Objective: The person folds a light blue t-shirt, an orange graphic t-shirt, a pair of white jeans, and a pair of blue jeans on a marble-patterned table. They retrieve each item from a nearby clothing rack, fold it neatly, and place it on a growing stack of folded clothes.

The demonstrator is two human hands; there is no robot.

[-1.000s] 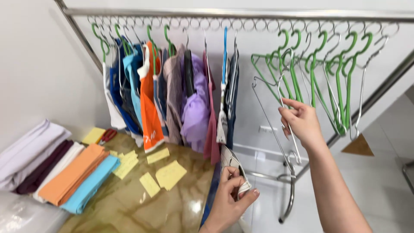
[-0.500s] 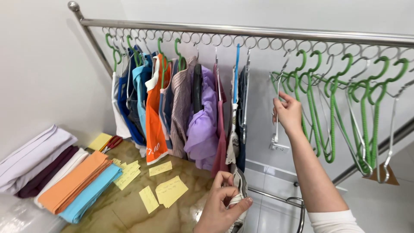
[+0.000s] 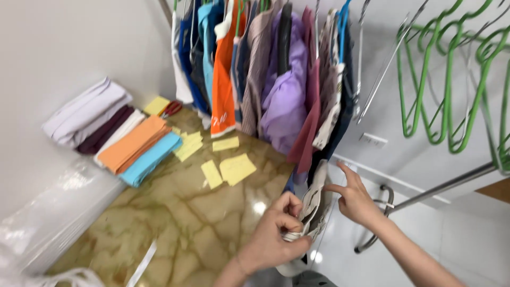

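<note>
Far left, against the wall: a row of folded cloths (image 3: 114, 135) (lilac, dark plum, white, orange, sky blue) lying side by side on the marbled table (image 3: 196, 212). Beside them, a yellow pad (image 3: 157, 105) and several loose yellow paper slips (image 3: 228, 167), flat, rectangular, scattered below the hanging clothes (image 3: 265, 69).

Centre, low: left hand (image 3: 276, 236), forearm coming up from the bottom edge, fingers curled tight around a bunched pale grey-white garment (image 3: 313, 212) at the table's right edge. The garment's long axis runs roughly upright, its upper end rising toward the hung clothes, its lower end drooping below the fist.

Right of it: right hand (image 3: 356, 199), arm entering from the lower right, fingers loosely spread, forefinger pointing left and touching the garment's upper part (holding nothing).

Far right: empty green hangers (image 3: 451, 79) on the rail.
</note>
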